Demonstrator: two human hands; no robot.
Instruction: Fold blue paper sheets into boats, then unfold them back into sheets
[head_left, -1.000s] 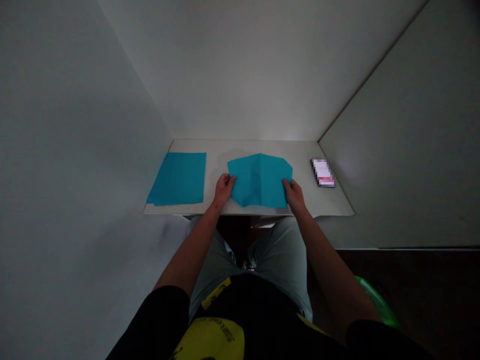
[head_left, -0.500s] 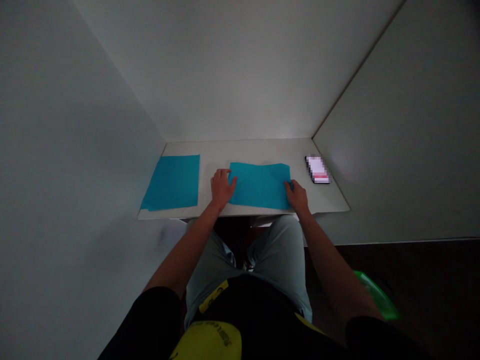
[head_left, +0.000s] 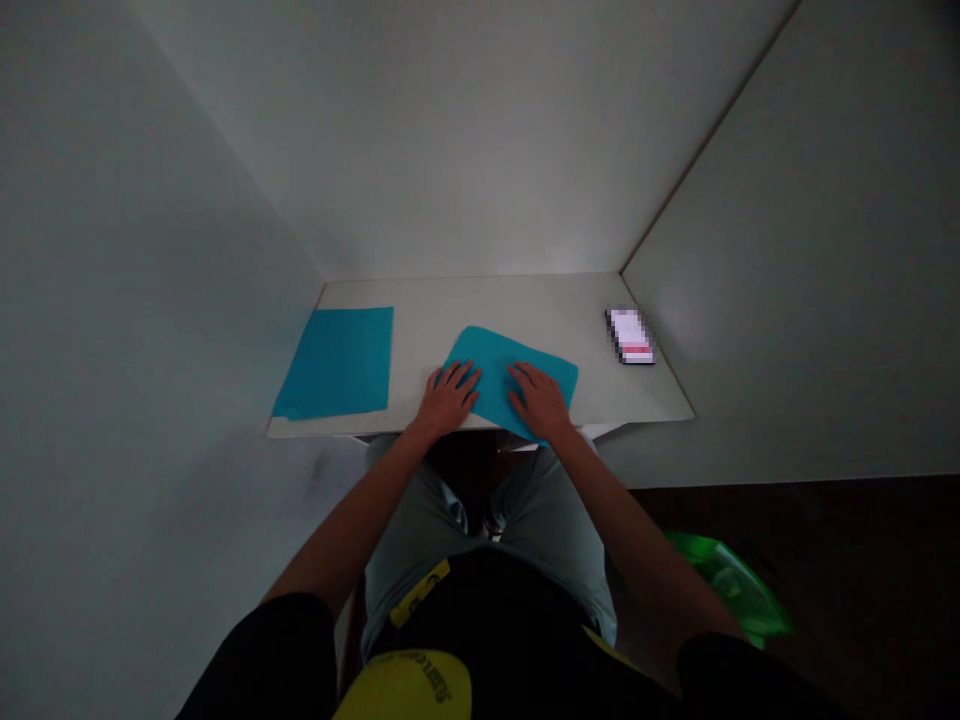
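A folded teal sheet lies skewed at the front edge of a white bench, its near corner reaching that edge. The left hand and right hand both lie open and flat on it, fingers spread, gripping nothing. Further left, a flat teal sheet sits near the left edge; a phone, its screen pixelated, lies near the right edge. Pressing toward the person could drag the folded sheet over the edge, or crease it askew.
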